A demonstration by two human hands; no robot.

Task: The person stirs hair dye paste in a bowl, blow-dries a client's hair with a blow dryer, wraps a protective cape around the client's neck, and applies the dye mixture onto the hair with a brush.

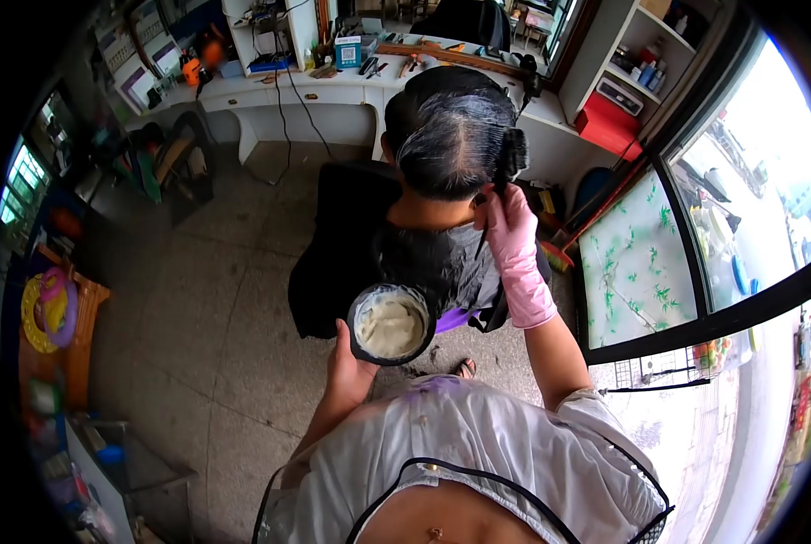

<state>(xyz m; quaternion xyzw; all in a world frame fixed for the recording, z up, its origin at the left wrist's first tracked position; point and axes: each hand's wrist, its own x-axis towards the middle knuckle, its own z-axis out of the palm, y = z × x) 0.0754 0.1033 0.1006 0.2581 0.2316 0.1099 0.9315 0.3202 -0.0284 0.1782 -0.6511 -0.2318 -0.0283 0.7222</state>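
Note:
My bare left hand (348, 370) grips a black mixing bowl (361, 348) by its side, low in front of me. Pale hair dye cream (391, 326) fills part of it and smears its inner wall. In a pink glove, my right hand (509, 216) is closed round the handle of a black tint brush (515, 154), its bristle head up at the right side of a seated person's head (451, 136). White cream coats streaks of that person's dark hair around the crown. A black cape (342, 263) covers the person's shoulders and back.
Ahead runs a white counter (319, 91) with combs, bottles, cables and a mirror. Shelves (646, 54) and a red box (608, 125) stand at right, beside a framed glass door (641, 263). A wooden bench (79, 335) with colourful rings is at left, on the tiled floor side.

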